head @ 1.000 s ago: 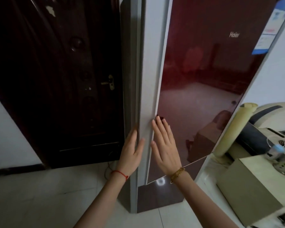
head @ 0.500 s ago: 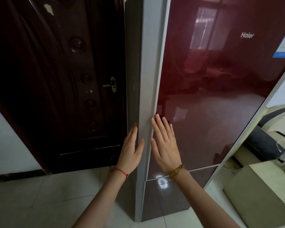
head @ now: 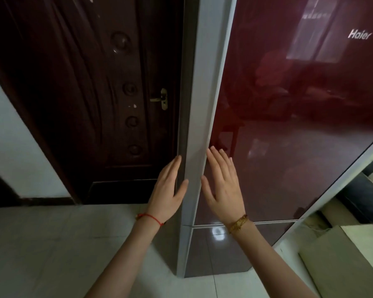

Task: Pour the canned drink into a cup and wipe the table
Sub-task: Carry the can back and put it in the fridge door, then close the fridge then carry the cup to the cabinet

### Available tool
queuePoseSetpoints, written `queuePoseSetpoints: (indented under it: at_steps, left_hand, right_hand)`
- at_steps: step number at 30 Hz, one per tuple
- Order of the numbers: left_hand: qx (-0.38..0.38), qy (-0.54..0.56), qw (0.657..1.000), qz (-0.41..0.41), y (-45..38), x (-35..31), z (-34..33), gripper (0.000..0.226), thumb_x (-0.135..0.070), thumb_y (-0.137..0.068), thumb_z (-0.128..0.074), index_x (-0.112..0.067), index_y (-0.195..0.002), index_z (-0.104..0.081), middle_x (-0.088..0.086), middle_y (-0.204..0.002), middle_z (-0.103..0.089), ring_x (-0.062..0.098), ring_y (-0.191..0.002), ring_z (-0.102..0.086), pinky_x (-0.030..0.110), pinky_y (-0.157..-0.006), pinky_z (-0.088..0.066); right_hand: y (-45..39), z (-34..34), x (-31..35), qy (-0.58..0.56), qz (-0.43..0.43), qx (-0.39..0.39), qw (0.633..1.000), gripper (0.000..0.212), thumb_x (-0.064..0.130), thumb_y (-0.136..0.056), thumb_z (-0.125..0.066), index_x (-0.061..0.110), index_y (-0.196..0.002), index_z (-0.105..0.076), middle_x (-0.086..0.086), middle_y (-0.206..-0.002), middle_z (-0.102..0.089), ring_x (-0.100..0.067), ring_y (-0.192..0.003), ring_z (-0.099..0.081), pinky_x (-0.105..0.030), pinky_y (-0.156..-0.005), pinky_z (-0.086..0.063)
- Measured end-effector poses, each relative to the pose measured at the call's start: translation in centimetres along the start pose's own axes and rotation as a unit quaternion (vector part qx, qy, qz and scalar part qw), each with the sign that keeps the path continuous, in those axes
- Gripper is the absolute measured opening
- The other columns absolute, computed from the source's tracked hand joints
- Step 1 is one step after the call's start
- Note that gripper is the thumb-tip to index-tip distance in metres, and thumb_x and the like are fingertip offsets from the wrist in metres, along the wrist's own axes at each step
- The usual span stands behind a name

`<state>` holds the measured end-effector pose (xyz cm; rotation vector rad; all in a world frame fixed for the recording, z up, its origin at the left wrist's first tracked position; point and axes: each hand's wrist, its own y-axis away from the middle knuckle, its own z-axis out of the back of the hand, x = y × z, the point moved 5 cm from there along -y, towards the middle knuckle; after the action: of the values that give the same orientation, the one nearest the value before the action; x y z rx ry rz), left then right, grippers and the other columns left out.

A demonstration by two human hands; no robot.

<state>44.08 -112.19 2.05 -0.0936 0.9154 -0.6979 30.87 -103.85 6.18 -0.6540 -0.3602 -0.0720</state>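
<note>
At the fridge door (head: 289,125), both flat hands, left hand (head: 167,190) and right hand (head: 223,186), have barely shifted.

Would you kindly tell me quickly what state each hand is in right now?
Left hand: open, fingers straight, at the side edge of the fridge, holding nothing.
Right hand: open, fingers straight, at the fridge door front, holding nothing.

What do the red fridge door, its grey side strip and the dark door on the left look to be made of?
Fridge door: likely glass or high-gloss panel; it mirrors a window and furniture. Side strip: matte grey, painted metal or plastic, no reflections. Dark door: wood-grain look with raised studs and a brass-coloured handle; wood or embossed metal, unclear.
</note>
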Motion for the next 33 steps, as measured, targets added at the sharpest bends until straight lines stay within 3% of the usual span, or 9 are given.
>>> queuePoseSetpoints:
  at_steps: [4,12,19,27,33]
  left_hand:
    - [-0.008,-0.057,0.998,0.008,2.0,0.7,1.0,0.063,-0.035,-0.101,-0.047,-0.024,-0.156,-0.018,-0.009,-0.161,-0.02,0.0,-0.146,-0.012,0.017,-0.117,-0.01]
    - [0.01,-0.096,0.995,0.029,6.5,1.3,1.3,0.061,-0.035,-0.1,-0.047,-0.026,-0.155,-0.023,-0.01,-0.161,-0.021,0.008,-0.149,-0.015,0.026,-0.12,-0.015]
    - [0.054,-0.079,0.995,-0.006,8.9,-0.3,-1.0,0.055,-0.034,-0.1,-0.047,-0.023,-0.152,-0.031,-0.008,-0.157,-0.032,0.008,-0.146,-0.024,0.029,-0.121,-0.021]
    - [0.157,-0.016,0.983,-0.09,10.4,-0.8,-4.8,0.051,-0.027,-0.098,-0.053,-0.02,-0.147,-0.04,-0.005,-0.149,-0.042,0.009,-0.14,-0.034,0.026,-0.117,-0.028]
    - [0.264,0.018,0.946,-0.186,11.8,-0.9,-6.8,0.049,-0.025,-0.096,-0.056,-0.018,-0.144,-0.045,-0.002,-0.144,-0.048,0.012,-0.136,-0.041,0.03,-0.115,-0.034]
  right_hand:
    - [1.7,-0.3,-1.0,0.011,-0.016,0.021,1.0,0.059,0.03,-0.098,-0.046,0.017,-0.151,-0.024,0.003,-0.155,-0.029,-0.013,-0.148,-0.011,-0.042,-0.121,-0.013]
    - [5.2,-0.9,-2.8,0.029,-0.037,0.071,0.996,0.058,0.041,-0.098,-0.039,0.017,-0.15,-0.027,0.002,-0.154,-0.033,-0.017,-0.147,-0.014,-0.043,-0.121,-0.014]
    - [10.5,0.3,-4.1,0.063,-0.091,0.091,0.99,0.059,0.043,-0.098,-0.036,0.016,-0.149,-0.029,0.0,-0.153,-0.034,-0.02,-0.147,-0.018,-0.046,-0.12,-0.016]
    - [18.5,2.9,-4.0,0.111,-0.235,0.088,0.962,0.061,0.05,-0.098,-0.03,0.018,-0.149,-0.028,0.0,-0.153,-0.034,-0.019,-0.147,-0.017,-0.042,-0.121,-0.015]
    - [26.0,4.2,-0.2,0.152,-0.381,0.054,0.91,0.059,0.05,-0.098,-0.031,0.019,-0.149,-0.029,0.0,-0.152,-0.035,-0.02,-0.146,-0.02,-0.038,-0.122,-0.012]
